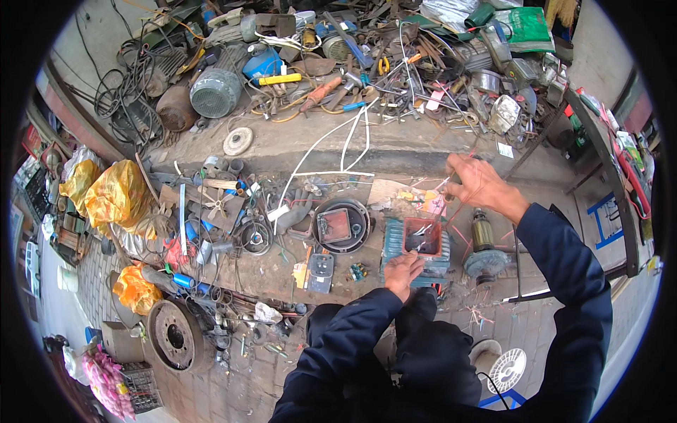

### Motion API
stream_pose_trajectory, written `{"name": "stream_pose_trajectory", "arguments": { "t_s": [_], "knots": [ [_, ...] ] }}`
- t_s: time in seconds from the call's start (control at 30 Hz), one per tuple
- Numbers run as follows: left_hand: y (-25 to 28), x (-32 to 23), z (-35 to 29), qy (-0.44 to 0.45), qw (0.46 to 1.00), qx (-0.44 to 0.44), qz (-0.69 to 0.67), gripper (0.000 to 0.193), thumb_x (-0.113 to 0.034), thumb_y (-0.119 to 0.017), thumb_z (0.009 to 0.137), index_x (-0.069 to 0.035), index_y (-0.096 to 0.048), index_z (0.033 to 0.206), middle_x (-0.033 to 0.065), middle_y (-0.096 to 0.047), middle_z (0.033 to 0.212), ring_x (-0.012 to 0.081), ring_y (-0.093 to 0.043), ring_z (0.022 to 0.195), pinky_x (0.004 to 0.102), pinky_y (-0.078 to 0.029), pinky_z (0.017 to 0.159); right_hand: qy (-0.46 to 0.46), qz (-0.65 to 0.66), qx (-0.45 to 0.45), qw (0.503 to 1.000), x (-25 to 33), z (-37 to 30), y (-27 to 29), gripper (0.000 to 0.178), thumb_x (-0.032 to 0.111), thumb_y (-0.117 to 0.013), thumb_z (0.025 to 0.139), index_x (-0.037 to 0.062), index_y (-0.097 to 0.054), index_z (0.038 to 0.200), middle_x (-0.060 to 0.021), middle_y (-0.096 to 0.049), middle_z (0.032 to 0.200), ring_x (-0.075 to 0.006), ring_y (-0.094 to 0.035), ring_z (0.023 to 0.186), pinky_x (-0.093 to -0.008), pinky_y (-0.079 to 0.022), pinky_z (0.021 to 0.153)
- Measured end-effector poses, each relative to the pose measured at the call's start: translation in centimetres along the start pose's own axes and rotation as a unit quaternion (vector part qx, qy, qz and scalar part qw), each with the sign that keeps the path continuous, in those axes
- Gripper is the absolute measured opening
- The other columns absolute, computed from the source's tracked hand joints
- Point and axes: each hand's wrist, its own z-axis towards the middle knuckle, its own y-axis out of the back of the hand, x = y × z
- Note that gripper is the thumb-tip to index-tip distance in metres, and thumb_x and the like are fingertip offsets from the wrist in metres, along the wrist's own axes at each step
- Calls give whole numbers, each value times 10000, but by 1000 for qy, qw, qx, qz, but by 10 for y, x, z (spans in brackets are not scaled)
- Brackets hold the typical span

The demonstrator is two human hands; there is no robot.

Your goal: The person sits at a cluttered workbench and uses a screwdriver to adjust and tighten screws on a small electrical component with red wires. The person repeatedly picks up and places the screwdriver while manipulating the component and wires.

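Note:
A blue-green ribbed motor housing (395, 250) lies in front of me, its open terminal box (441, 243) edged in red, with pale wire ends inside. At the near rim of that box, my left hand (402, 273) has its fingers drawn together; whatever they grip is too small to make out. My right hand (486, 185) is raised beyond the housing and to its right. Its thumb and forefinger pinch thin red wire (460, 206), strands of which hang down toward the motor. Right of the housing stands a rotor (482, 231) with a blue-grey end cover (486, 264) at its near end.
A round black motor cover (360, 240) and a small dark box lid (321, 271) lie left of the housing. Tools and scrap, including a grey motor (216, 93), crowd the far ledge. A wheel rim (173, 335) lies at lower left, a white spool (508, 370) at lower right.

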Motion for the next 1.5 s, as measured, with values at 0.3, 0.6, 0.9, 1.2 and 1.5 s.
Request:
{"name": "stream_pose_trajectory", "arguments": {
  "t_s": [0.3,0.6,0.9,1.2,1.5],
  "knots": [
    [-7,-6,-6,5,1000,-12,2,286,-236,-734,1016,-14,-635,1168,139,-714,1187,273,-693,1182,417,-534,1062,27,46,-24,998,0,-4,1,453,355,-736,864,41,-578,1149,-217,-742,960,-462,-709,909,-534,-545,817],
    [-6,-5,-6,3,1000,-13,0,295,-230,-727,1021,-5,-624,1180,152,-713,1199,276,-694,1178,422,-542,1058,32,9,-32,999,-9,-1,-4,515,306,-745,843,25,-497,1196,-248,-733,945,-480,-704,936,-534,-550,821],
    [3,1,2,-11,1000,18,16,362,-252,-714,1027,8,-603,1254,134,-688,1259,277,-667,1233,418,-521,1078,37,18,-32,999,-13,0,-4,489,281,-731,851,27,-506,1203,-285,-717,936,-486,-703,943,-535,-564,801],
    [8,-19,-21,-2,999,37,-10,273,-194,-686,1020,-34,-636,1235,119,-707,1218,276,-690,1196,419,-533,1049,-7,131,4,991,-35,1,2,390,199,-783,854,34,-573,1138,-131,-664,984,-249,-682,937,-396,-539,814],
    [144,-98,-150,-454,867,-198,52,162,-191,-663,1058,-30,-657,1057,104,-746,890,141,-681,683,279,-548,626,-194,120,-323,918,-56,-135,95,372,197,-751,969,-29,-648,1246,-79,-708,1076,-140,-655,946,-264,-501,825]
  ]
}}
